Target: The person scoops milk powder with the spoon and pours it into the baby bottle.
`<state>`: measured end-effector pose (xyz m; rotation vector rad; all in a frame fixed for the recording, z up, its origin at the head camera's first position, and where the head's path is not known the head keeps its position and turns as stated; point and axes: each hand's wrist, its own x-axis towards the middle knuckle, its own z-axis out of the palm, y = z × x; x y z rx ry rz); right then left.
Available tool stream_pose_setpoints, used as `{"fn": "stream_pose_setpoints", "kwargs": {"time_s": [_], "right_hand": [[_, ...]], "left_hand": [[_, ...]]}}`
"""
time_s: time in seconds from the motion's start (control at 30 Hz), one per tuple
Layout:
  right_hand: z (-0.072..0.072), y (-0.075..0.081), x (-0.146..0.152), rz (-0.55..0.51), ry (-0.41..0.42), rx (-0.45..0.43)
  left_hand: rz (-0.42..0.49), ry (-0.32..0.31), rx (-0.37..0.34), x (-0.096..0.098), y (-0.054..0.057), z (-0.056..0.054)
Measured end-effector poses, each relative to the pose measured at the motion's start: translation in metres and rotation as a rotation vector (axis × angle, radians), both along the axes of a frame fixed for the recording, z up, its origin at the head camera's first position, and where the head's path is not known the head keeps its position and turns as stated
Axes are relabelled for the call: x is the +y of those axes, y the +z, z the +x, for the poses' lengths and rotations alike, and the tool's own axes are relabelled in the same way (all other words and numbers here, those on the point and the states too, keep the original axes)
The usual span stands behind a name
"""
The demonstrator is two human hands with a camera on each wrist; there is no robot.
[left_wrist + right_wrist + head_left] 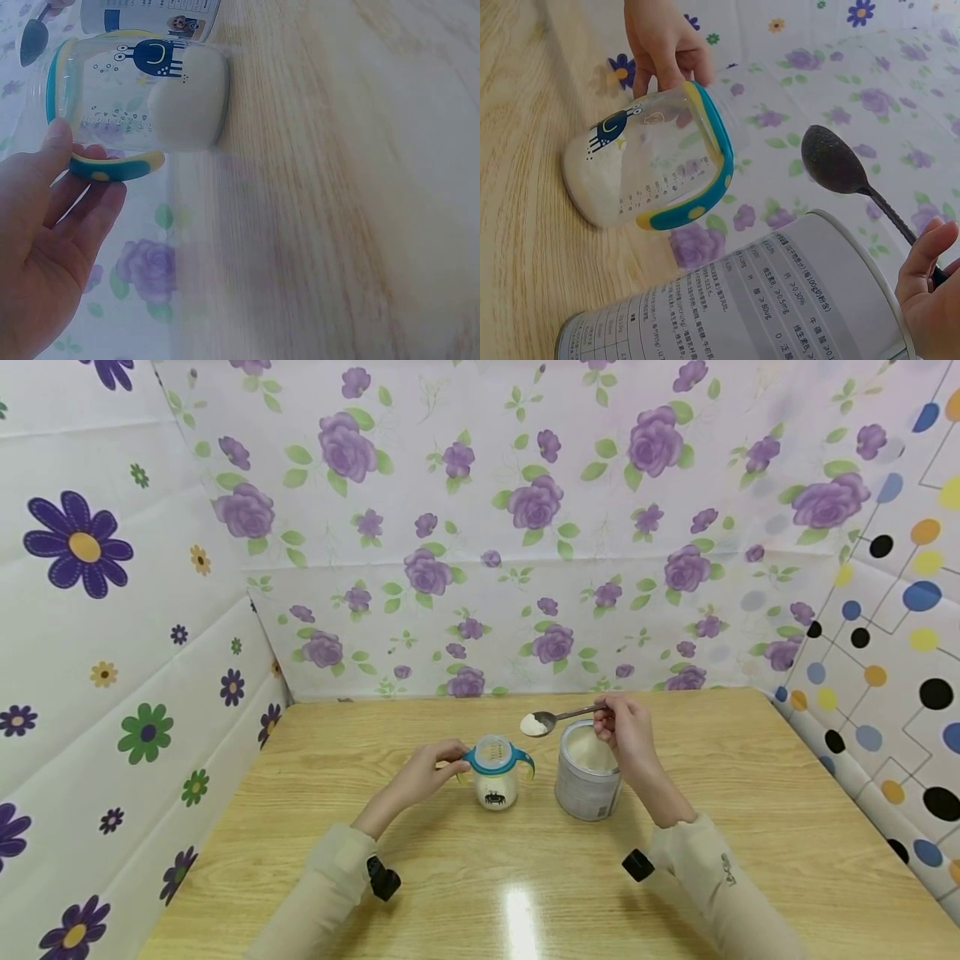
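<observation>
A clear baby bottle (495,789) with a blue two-handled collar and a dark cartoon print stands upright on the table, white contents in its lower part. My left hand (429,771) holds one of its handles (112,166), thumb on the collar side. Above the table my right hand (626,731) grips a metal spoon (545,720) by its handle. White powder (532,725) is heaped in the spoon's bowl, which hangs between bottle and can. Beneath the right hand stands an open powder can (587,789), pale inside, with a printed label (757,300).
The wooden table (450,885) reaches back to a flowered cloth (480,560). Patterned sheets also hang on the left and right sides. A dark wrist device (384,878) sits on the left sleeve, another (638,865) on the right.
</observation>
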<state>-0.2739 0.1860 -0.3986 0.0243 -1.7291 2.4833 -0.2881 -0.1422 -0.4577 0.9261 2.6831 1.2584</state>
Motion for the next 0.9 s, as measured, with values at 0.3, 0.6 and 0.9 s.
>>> {"fn": "stream_pose_setpoints", "kwargs": {"time_s": [0.3,0.6,0.9], "right_hand": [[-0.002,-0.001,-0.004,0.010,0.012,-0.009],[-0.003,-0.001,-0.010,0.020,0.024,-0.010],[-0.002,0.000,-0.016,0.074,0.052,-0.012]], "left_hand": [[0.011,-0.008,0.029,-0.001,-0.002,-0.001],[0.008,-0.009,0.002,0.000,-0.001,-0.001],[0.004,-0.010,0.002,-0.001,0.000,-0.001]]}}
